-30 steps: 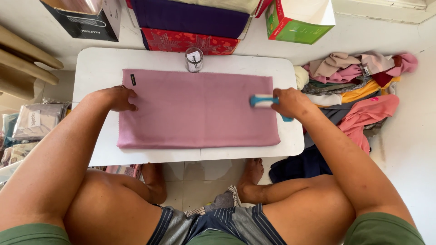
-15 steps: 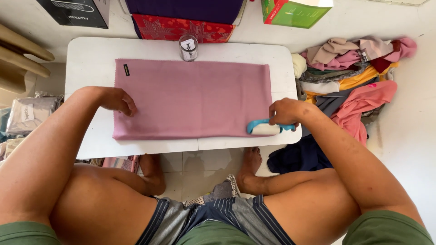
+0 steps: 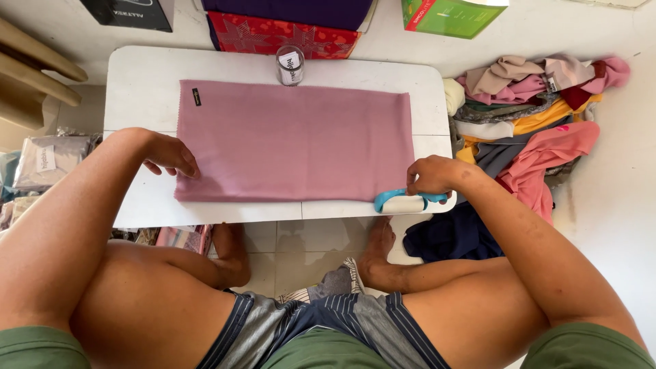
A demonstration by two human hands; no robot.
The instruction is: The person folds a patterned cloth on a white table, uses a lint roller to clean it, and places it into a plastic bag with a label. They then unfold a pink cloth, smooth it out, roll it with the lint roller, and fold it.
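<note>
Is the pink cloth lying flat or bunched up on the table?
Flat: the mauve-pink rectangular cloth lies smooth, edges straight, on the white table.

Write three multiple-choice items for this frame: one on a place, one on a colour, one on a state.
1. Where is the small jar?
A. at the table's far edge
B. on the floor
C. in the left hand

2. What colour is the cloth spread on the white table?
A. green
B. dusty pink
C. black

3. What is the right hand doing?
A. resting empty
B. gripping the blue-and-white tool
C. lifting the jar

Answers: 1 A, it stands beyond the cloth. 2 B, plainly pink. 3 B, fingers close over the tool's handle; the left hand presses the cloth's left edge.
</note>
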